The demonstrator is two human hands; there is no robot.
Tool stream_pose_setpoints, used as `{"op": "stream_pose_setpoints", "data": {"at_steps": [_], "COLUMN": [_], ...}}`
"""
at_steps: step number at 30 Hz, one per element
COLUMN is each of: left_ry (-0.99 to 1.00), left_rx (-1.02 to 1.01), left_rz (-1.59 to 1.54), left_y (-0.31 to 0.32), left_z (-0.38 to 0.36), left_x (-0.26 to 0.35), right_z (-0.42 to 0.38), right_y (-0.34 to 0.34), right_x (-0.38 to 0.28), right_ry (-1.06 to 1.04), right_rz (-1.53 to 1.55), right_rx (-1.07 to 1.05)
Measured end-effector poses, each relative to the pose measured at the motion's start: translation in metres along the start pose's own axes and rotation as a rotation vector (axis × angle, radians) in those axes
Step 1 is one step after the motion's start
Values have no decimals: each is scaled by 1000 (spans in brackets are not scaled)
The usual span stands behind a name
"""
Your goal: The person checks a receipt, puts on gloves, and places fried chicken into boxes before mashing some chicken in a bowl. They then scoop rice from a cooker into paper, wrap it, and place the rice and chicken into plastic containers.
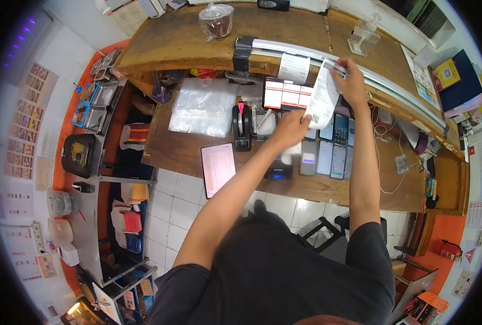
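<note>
A long printed receipt (323,92) stretches between both hands, in front of the upper shelf. My left hand (290,130) pinches its lower end, close to a small printed code. At its upper end, my right hand (350,81) has its fingers closed on the paper beside the white rail (284,47). Left of it, a second receipt (294,67) hangs from the rail. Behind the hands stands a tablet (280,95) with red and white panels. Several phones (324,157) lie below the receipt, partly covered by it and my left hand.
Clear plastic bags (203,105) lie left of a black tape dispenser (241,127). A second tablet (218,169) sits at the desk's front edge. A black device with a blue light (277,170) is beside the phones. White cables (381,135) trail at right. A pump bottle (364,37) stands on the shelf.
</note>
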State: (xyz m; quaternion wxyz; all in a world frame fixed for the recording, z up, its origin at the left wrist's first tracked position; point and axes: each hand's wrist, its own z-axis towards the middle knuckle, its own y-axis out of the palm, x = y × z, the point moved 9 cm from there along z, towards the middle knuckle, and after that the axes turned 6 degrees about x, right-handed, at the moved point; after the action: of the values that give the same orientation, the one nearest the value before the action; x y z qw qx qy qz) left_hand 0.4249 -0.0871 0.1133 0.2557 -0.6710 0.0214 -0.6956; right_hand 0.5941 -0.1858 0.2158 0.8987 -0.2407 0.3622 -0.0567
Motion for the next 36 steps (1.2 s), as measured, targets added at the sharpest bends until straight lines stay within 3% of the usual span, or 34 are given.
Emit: {"op": "stream_pose_setpoints", "data": {"at_steps": [1,3,4,7,11,13,14,15,17,19,23,25,27,31,33,34,35,36], "left_ry": [-68,-60,-5,-121,-240,-357,-604,-535,-814,-961,-963,-847,-846,-317,-281,-420,-267,-173], "left_rx": [-60,-71,-112,-158,-203,-80,-34,92,118,130,247,442,489,681,731,836,856,917], "left_rz": [-32,-92,-39,-79,-7,-69,-74,36,418,531,444,297,181,-147,-342,-250,-421,-440], "left_y": [15,30,32,20,-27,-69,-97,-124,-171,-184,-186,-192,-194,-213,-219,-230,-232,-248], "left_z": [-1,-10,-15,-60,-137,-189,-222,-255,-318,-377,-399,-397,-391,-359,-351,-361,-363,-371], "left_x": [-7,-8,-2,11,-48,-107,-134,-178,-217,-272,-269,-246,-228,-159,-151,-127,-141,-109], "right_z": [1,-8,-11,-17,-18,-19,-20,-24,-20,-20,-33,-65,-106,-238,-297,-313,-327,-338], "right_y": [-1,-1,-2,-2,0,2,5,8,8,13,9,12,54,200,240,250,258,266], "right_x": [-1,-22,-19,-8,-28,-29,-22,-21,-25,-20,-38,-74,-86,-170,-218,-250,-270,-296], "right_ry": [-14,-271,-264,-207,-340,-372,-420,-416,-407,-391,-284,-296,-75,347,471,548,661,695], "right_rz": [-4,-221,-162,-101,-243,-287,-310,-298,-365,-381,-276,-331,52,549,884,907,925,1008], "right_rx": [-4,36,57,14,-8,-5,-9,-29,35,13,146,312,145,-822,-1029,-1147,-1185,-1213]}}
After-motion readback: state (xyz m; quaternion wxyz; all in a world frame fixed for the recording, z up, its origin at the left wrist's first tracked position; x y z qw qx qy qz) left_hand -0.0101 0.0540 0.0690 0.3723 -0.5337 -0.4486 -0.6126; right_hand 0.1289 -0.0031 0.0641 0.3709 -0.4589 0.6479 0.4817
